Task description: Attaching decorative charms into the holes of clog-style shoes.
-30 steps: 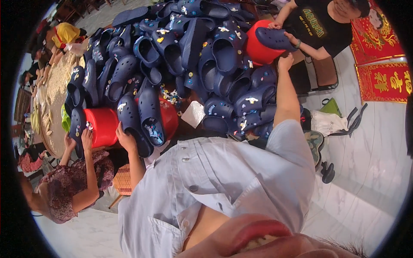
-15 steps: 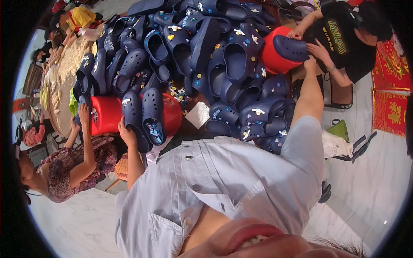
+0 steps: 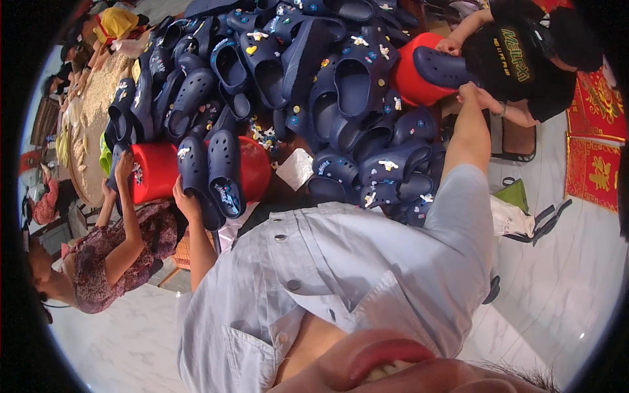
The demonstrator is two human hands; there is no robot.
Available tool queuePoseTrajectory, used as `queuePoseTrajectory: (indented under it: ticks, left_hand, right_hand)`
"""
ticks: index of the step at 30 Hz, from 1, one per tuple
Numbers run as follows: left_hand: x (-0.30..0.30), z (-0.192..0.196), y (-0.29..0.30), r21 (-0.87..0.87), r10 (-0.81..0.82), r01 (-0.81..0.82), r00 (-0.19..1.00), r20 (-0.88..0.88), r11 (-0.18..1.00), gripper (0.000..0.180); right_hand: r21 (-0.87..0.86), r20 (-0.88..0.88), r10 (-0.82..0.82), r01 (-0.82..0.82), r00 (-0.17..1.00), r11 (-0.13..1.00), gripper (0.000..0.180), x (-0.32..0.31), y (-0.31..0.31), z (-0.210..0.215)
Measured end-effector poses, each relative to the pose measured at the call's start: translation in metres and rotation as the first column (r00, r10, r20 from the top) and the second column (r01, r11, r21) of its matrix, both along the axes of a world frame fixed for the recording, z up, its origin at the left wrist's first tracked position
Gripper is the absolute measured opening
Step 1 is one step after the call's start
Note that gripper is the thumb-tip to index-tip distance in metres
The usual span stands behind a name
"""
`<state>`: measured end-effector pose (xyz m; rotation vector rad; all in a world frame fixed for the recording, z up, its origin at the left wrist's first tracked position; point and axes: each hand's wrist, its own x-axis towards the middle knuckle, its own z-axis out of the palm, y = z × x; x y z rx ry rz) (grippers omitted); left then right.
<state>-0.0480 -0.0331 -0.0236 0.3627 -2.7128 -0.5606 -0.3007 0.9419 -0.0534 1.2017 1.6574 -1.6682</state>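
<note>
In my left hand (image 3: 188,202) is a navy clog (image 3: 194,171), its fingers closed on the side near the heel. A second navy clog (image 3: 225,167) with charms inside stands right beside it, against a red plastic tub-like object (image 3: 256,171). My right arm stretches far right, and my right hand (image 3: 468,93) is at the heel end of another navy clog (image 3: 438,68). That clog lies on a rounded red plastic object (image 3: 410,75). A co-worker's hand is close to mine there, and my right fingers are mostly hidden.
A large heap of navy clogs (image 3: 267,65) with charms covers the table. Loose charms (image 3: 264,137) and a white square packet (image 3: 295,169) lie at its near edge. Co-workers stand left and right; the left one's hand (image 3: 124,169) touches a red plastic object (image 3: 154,174).
The right co-worker's lower hand has moved off the top of the clog, down beside my right hand. The view has shifted slightly; my left hand keeps its hold on the clog.
</note>
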Motion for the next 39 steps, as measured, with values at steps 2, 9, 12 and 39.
queuePoseTrajectory:
  ticks: [2,9,12,39]
  left_hand:
    - [0.005,0.009,0.0,-0.046,0.015,-0.015,1.0,0.006,0.999,0.056]
    - [0.006,0.007,0.002,-0.003,0.033,-0.033,0.999,0.009,0.999,0.055]
    - [0.01,0.008,0.003,-0.015,0.074,-0.073,0.997,0.032,0.997,0.056]
    - [0.003,-0.008,0.007,0.151,0.093,-0.081,0.993,-0.072,0.985,0.051]
  right_hand:
    - [0.757,0.007,0.12,-0.084,0.993,0.649,0.056,-0.001,-0.072,-0.012]
    - [0.817,-0.573,0.158,0.546,0.804,0.183,0.043,0.02,-0.15,0.02]
    - [0.744,-0.662,0.348,0.639,0.664,0.196,0.044,0.037,-0.213,0.021]
    - [0.987,-0.158,0.852,-0.06,-0.5,0.148,0.024,0.224,-0.743,0.06]
